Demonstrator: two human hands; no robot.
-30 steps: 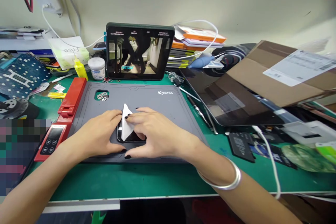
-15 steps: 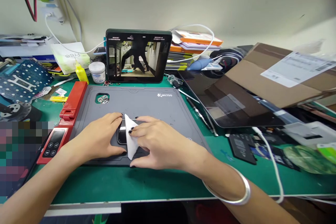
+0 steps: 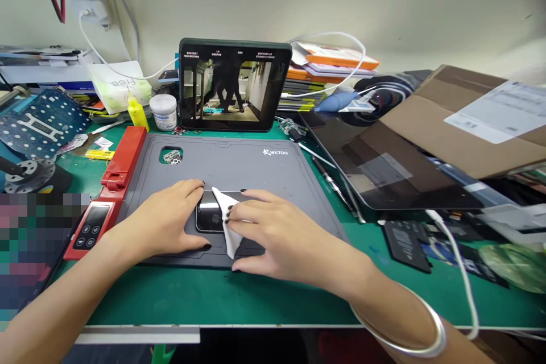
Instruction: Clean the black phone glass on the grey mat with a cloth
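A black smartphone (image 3: pixel 209 218), glossy face up, lies crosswise on the grey work mat (image 3: pixel 222 159). My left hand (image 3: pixel 168 219) braces its left end, fingers at the upper corner and thumb along the lower edge. A folded white wipe (image 3: pixel 230 233) is pinched in my right hand (image 3: pixel 273 227) and stands partly upright against the phone's glass. The phone's right part is hidden behind the wipe and my right fingers.
A red device with a small display (image 3: pixel 96 222) borders the mat on the left. Behind stand a tablet playing video (image 3: pixel 234 85), a white jar (image 3: pixel 164 112) and a yellow bottle (image 3: pixel 137 114). On the right lie a large dark panel (image 3: pixel 362 165), tweezers (image 3: pixel 341 190) and a cardboard box (image 3: pixel 426 108).
My right hand has slid the wipe to the right across the phone, baring more of its left part. My left hand stays at the phone's left end. The camera view has shifted slightly.
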